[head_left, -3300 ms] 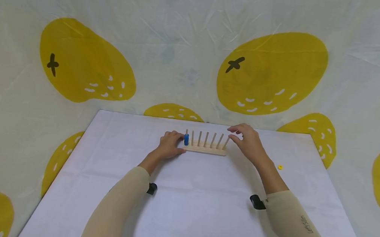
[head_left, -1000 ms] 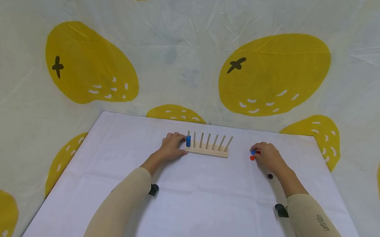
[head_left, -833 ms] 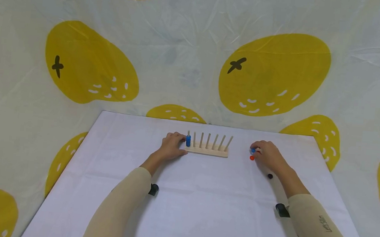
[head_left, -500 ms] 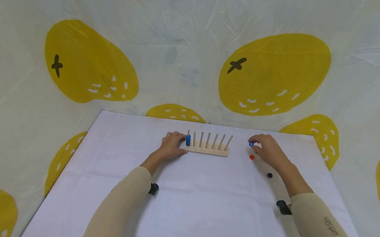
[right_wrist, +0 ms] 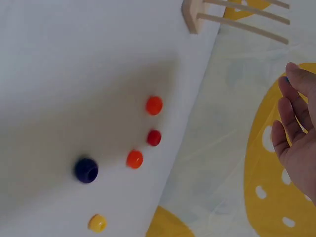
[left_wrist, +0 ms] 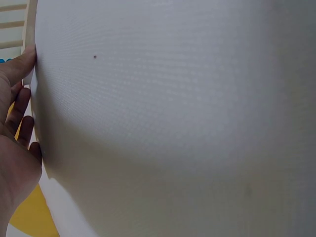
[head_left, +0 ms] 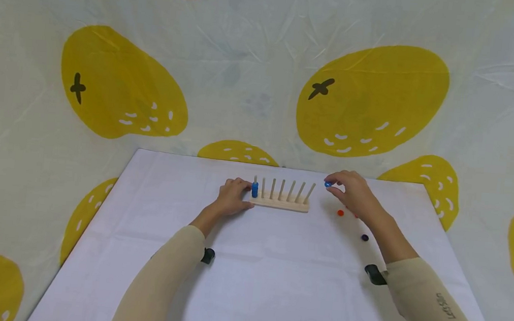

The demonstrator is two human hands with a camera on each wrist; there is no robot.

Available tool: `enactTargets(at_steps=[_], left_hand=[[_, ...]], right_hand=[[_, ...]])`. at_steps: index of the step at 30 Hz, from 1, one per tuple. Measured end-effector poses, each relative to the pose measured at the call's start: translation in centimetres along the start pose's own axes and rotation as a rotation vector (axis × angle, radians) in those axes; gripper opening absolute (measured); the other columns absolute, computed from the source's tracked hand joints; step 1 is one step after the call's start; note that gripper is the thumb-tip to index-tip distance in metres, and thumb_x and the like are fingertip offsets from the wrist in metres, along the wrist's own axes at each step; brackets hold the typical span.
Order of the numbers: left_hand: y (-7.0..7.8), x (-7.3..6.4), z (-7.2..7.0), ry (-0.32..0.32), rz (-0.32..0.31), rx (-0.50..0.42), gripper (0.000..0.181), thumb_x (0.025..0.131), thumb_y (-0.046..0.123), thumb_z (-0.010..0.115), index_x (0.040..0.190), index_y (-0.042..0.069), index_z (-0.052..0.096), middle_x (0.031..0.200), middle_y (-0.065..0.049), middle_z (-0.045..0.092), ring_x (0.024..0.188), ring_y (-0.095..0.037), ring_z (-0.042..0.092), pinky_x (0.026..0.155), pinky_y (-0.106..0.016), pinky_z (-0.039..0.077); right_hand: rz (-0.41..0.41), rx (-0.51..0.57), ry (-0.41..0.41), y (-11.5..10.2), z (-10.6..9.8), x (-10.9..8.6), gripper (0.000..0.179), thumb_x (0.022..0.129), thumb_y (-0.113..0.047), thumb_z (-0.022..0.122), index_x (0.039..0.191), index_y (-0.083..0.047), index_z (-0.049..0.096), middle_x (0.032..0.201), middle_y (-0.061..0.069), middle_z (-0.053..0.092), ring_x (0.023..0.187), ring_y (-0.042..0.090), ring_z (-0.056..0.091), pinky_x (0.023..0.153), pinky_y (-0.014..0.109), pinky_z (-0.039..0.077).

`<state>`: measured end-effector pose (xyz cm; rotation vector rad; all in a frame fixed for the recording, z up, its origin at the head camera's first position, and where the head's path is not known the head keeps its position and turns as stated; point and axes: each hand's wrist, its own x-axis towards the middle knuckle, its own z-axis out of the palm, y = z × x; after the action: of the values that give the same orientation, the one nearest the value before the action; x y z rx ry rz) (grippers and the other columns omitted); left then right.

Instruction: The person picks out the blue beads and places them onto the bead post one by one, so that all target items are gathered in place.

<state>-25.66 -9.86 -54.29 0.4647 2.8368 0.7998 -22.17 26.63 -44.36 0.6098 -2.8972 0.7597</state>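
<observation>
A wooden peg rack [head_left: 282, 205] with a row of upright pegs stands near the back of the table. Blue beads [head_left: 255, 190] are stacked on its leftmost peg; the other pegs are bare. My left hand [head_left: 232, 197] grips the rack's left end, thumb at the front and fingers behind. In the left wrist view, the thumb lies against the rack's base [left_wrist: 29, 32]. My right hand [head_left: 352, 193] pinches a blue bead [head_left: 328, 184] between thumb and fingertips, raised just right of the rightmost peg. The right wrist view shows only a sliver of that bead.
Loose beads lie on the white table to the rack's right: an orange one [right_wrist: 154, 105], a red one [right_wrist: 154, 138], a second orange one [right_wrist: 135, 159], a dark blue one [right_wrist: 86, 170] and a yellow one [right_wrist: 97, 223]. A patterned cloth [head_left: 253, 94] hangs behind the table.
My right hand went from the rack out to the loose beads, picked up a blue bead, and has lifted it leftward toward the rack. My left hand stays at the rack's left end.
</observation>
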Motion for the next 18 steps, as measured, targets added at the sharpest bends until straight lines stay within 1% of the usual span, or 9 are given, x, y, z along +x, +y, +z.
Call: enactTargets(at_steps=[7, 12, 14, 18], left_hand=[[-0.1, 0.0, -0.1, 0.002, 0.004, -0.004, 0.061, 0.088, 0.032, 0.083, 0.14, 0.011, 0.061, 0.138, -0.008, 0.06, 0.134, -0.032, 0.045, 0.11, -0.054, 0.037], [0.0, 0.1, -0.1, 0.0, -0.001, -0.008, 0.061, 0.088, 0.032, 0.083, 0.141, 0.011, 0.061, 0.139, -0.008, 0.06, 0.134, -0.032, 0.045, 0.11, -0.054, 0.036], [0.0, 0.1, -0.1, -0.005, -0.002, -0.01, 0.061, 0.088, 0.032, 0.083, 0.141, 0.012, 0.061, 0.139, -0.008, 0.059, 0.135, -0.032, 0.044, 0.111, -0.054, 0.036], [-0.1, 0.2, 0.0, -0.009, -0.004, -0.01, 0.06, 0.089, 0.033, 0.083, 0.141, 0.012, 0.061, 0.14, -0.008, 0.059, 0.135, -0.032, 0.044, 0.111, -0.053, 0.035]], right_hand=[[-0.041, 0.032, 0.034, -2.0, 0.7, 1.5, 0.022, 0.096, -0.01, 0.072, 0.118, -0.004, 0.072, 0.113, 0.013, 0.073, 0.105, 0.032, 0.06, 0.093, 0.052, 0.051], [-0.093, 0.053, 0.056, -3.6, 1.3, 2.9, 0.021, 0.095, -0.009, 0.074, 0.115, -0.003, 0.073, 0.11, 0.014, 0.074, 0.102, 0.033, 0.062, 0.092, 0.051, 0.05], [-0.105, 0.059, 0.053, -4.4, 1.7, 3.4, 0.021, 0.094, -0.01, 0.075, 0.114, -0.003, 0.073, 0.11, 0.013, 0.075, 0.102, 0.032, 0.063, 0.092, 0.049, 0.05], [-0.101, 0.076, 0.013, -6.2, 2.6, 4.4, 0.022, 0.095, -0.014, 0.074, 0.116, -0.005, 0.073, 0.111, 0.01, 0.074, 0.104, 0.03, 0.061, 0.093, 0.047, 0.051]])
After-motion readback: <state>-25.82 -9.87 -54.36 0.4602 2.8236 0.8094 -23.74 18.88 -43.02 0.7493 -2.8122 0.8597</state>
